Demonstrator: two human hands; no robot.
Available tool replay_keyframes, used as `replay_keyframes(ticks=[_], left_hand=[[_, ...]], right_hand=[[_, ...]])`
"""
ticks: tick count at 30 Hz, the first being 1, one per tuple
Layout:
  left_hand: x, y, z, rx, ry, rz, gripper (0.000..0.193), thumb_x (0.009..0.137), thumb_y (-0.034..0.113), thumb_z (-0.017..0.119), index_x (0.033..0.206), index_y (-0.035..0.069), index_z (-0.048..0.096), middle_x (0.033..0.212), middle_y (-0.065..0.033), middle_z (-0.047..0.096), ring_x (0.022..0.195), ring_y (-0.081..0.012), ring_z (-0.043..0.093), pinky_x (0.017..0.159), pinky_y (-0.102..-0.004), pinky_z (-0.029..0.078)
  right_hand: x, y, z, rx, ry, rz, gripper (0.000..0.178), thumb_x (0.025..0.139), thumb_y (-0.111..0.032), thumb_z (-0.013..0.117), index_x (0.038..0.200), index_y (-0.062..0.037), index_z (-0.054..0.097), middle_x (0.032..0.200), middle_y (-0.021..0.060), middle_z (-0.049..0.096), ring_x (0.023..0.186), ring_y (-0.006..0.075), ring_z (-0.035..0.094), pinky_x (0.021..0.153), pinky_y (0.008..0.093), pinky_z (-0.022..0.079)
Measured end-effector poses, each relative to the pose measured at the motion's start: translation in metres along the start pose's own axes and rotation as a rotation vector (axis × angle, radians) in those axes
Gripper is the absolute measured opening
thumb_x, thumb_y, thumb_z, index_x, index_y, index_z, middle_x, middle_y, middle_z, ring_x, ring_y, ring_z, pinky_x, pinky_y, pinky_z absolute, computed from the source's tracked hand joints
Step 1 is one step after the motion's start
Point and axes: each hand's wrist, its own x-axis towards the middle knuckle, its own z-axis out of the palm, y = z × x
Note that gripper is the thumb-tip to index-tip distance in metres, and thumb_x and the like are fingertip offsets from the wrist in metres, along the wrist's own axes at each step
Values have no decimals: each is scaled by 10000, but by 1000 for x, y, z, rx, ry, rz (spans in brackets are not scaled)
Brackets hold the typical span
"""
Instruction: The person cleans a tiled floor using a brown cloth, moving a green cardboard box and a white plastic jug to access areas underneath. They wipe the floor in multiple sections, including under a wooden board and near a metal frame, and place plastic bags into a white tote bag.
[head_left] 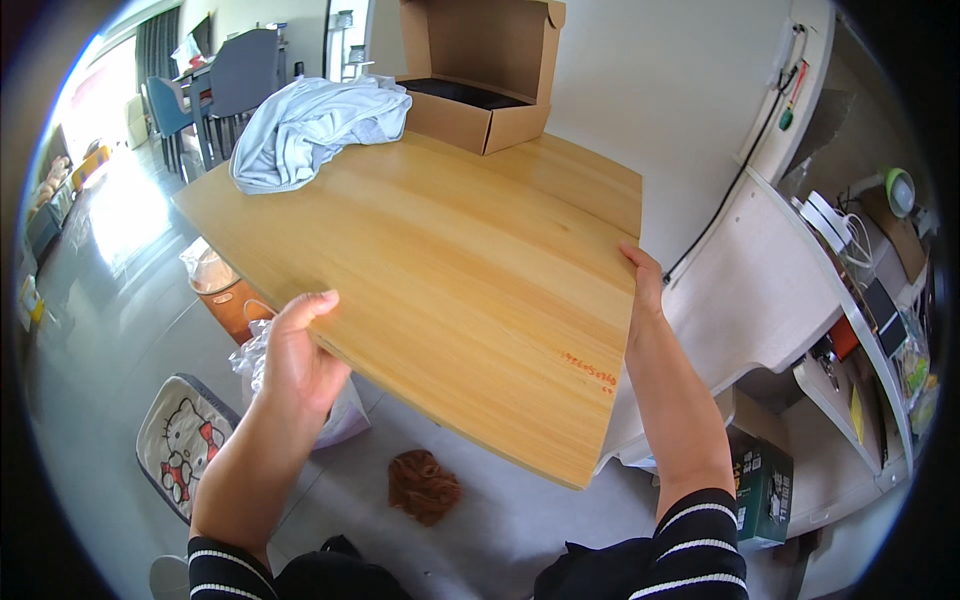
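Note:
A light wooden board (430, 270) spans the middle of the view, its near corner pointing toward me and a seam line crossing its far right part. My left hand (303, 355) grips the near left edge, thumb on top and fingers underneath. At the right edge, my right hand (646, 278) is closed with its thumb along the rim; its other fingers are hidden. Red handwritten marks show near the close right corner. Toward the far left lies a crumpled pale blue cloth (315, 130). Behind it, to the right, stands an open cardboard box (455, 118) with something dark inside.
A brown bin (230, 300) and plastic bags (345, 415) stand below the left edge, beside a cartoon-patterned stool seat (185, 440). A brown cloth (424, 486) lies on the floor. White shelving (740, 270) with clutter borders the right; a dark green box (765, 490) sits under it.

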Motion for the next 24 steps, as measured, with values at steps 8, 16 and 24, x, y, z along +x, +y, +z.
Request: replay_keyframes(ticks=[8, 16, 24], left_hand=[[-39, 17, 29, -78, -92, -208, 467, 838, 64, 620, 1284, 9, 493, 1253, -92, 591, 1192, -258, 543, 1028, -444, 416], [-53, 26, 27, -106, -146, -320, 470, 853, 51, 614, 1302, 13, 480, 1298, -95, 560, 1213, -259, 520, 1025, -450, 408], [-43, 38, 17, -87, -170, -389, 529, 845, 77, 589, 1352, 31, 443, 1324, -86, 553, 1244, -272, 500, 1045, -470, 388]], right_hand=[[38, 5, -83, -63, 56, -337, 312, 918, -244, 520, 1017, 29, 635, 968, 117, 688, 845, 226, 662, 753, 367, 545], [-34, 21, -37, 446, -42, -461, 226, 918, -222, 584, 1001, -25, 658, 855, 80, 683, 710, 175, 637, 630, 276, 523], [-62, 38, -16, 409, 107, -594, 205, 915, -224, 599, 993, -41, 652, 837, 75, 677, 677, 160, 633, 594, 263, 516]])
